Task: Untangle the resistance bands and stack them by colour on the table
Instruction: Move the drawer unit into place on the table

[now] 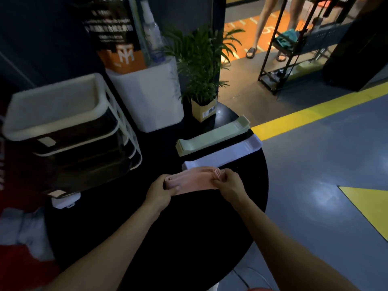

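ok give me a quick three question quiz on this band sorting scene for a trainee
1. True or false: the pink bands lie untouched on the round black table.
2. Which stack lies farthest from the person? A) green stack B) lilac stack C) pink bands
3. Fill in: the potted plant stands just behind the ____ stack.

Key:
1. False: the left hand holds one end and the right hand pinches the other.
2. A
3. green
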